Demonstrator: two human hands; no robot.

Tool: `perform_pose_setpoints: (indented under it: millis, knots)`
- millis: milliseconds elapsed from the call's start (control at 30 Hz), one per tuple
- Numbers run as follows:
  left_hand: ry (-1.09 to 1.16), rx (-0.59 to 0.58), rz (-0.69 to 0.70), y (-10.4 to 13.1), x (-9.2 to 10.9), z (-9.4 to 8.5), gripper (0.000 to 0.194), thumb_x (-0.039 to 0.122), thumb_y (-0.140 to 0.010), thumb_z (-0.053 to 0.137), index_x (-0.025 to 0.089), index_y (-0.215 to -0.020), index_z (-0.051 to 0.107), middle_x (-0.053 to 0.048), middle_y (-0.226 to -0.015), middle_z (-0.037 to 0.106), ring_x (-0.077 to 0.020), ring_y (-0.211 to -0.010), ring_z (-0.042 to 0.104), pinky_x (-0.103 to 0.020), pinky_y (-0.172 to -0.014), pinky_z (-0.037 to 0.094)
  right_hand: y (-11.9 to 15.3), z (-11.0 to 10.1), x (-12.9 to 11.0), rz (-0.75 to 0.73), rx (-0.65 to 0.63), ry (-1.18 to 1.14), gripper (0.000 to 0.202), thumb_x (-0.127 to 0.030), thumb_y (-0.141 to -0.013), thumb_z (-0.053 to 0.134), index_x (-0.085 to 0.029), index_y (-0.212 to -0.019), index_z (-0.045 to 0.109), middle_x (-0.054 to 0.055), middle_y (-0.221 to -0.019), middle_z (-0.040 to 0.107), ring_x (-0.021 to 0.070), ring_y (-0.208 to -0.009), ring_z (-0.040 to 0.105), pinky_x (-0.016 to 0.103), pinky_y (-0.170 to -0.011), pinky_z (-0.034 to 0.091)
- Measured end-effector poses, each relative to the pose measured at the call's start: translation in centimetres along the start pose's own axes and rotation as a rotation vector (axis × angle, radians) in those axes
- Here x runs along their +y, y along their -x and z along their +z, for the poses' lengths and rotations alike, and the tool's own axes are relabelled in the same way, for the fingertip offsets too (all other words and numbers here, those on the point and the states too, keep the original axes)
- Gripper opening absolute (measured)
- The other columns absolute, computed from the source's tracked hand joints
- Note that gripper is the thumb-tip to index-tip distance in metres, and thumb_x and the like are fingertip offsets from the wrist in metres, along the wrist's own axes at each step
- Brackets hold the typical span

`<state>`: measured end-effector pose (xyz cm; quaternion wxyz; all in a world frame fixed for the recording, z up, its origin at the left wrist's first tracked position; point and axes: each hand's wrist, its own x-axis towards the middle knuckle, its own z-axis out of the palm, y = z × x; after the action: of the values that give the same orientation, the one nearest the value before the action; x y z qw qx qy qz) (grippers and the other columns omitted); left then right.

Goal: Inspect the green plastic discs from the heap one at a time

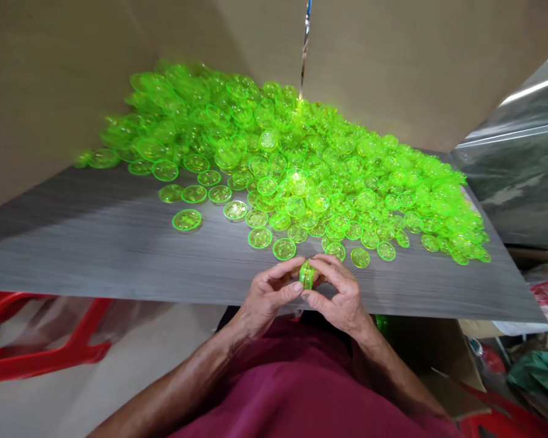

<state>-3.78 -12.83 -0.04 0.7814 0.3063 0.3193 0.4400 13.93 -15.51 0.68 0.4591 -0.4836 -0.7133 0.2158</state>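
Just above the table's near edge, a translucent green plastic disc piece is held edge-on between my hands. It looks like two round discs set face to face, with a seam between them. My left hand pinches its left side with thumb and fingers. On the other side, the fingertips and thumb of my right hand close on it too. Beyond my hands lies a large heap of similar green discs, with several loose ones such as the single disc at its front left.
The grey wood-grain table has a brown board wall behind it. A thin shiny cord hangs down to the heap. At lower left stands a red plastic stool. An open cardboard box sits below the table at right.
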Motion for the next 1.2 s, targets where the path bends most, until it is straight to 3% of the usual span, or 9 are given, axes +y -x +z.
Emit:
perform_pose_setpoints:
  millis: [167, 400, 833, 1200]
  knots:
    - [-0.012, 0.005, 0.008, -0.1, -0.1, -0.2, 0.041, 0.03, -0.067, 0.095, 0.028, -0.106, 0.083, -0.005, -0.108, 0.082, -0.0215, -0.102, 0.075, -0.035, -0.095, 0.058, 0.1, 0.0, -0.3, -0.018, 0.0, -0.02, 0.052, -0.029, -0.088, 0.075, -0.034, -0.138, 0.063, 0.008, -0.124, 0.069, 0.0242, -0.109, 0.069, 0.042, -0.089, 0.064]
    - [-0.05, -0.057, 0.02, -0.1, -0.2, -0.6, 0.042, 0.027, -0.068, 0.095, 0.025, -0.107, 0.081, -0.004, -0.103, 0.082, -0.019, -0.094, 0.076, -0.033, -0.09, 0.06, 0.2, -0.6, -0.9, 0.058, -0.064, -0.129, 0.05, -0.022, -0.087, 0.075, -0.03, -0.136, 0.065, 0.009, -0.123, 0.066, 0.0171, -0.095, 0.07, 0.027, -0.068, 0.065]
    - [0.116, -0.17, -0.024, 0.3, 0.1, 0.1, 0.035, 0.024, -0.073, 0.092, 0.028, -0.107, 0.082, -0.003, -0.1, 0.083, -0.0144, -0.09, 0.077, -0.024, -0.084, 0.06, 0.7, -0.8, -1.1, 0.072, -0.043, -0.16, 0.05, -0.024, -0.087, 0.076, -0.03, -0.135, 0.066, 0.008, -0.122, 0.066, 0.0144, -0.091, 0.07, 0.025, -0.067, 0.065]
    - [0.105, -0.131, -0.04, 0.4, -0.2, 0.1, 0.036, 0.023, -0.07, 0.094, 0.026, -0.104, 0.082, -0.005, -0.102, 0.082, -0.0173, -0.092, 0.077, -0.027, -0.081, 0.061, 0.8, -0.7, -1.2, 0.044, -0.03, -0.127, 0.051, -0.021, -0.087, 0.076, -0.031, -0.135, 0.066, 0.007, -0.119, 0.064, 0.0143, -0.09, 0.068, 0.024, -0.066, 0.065]
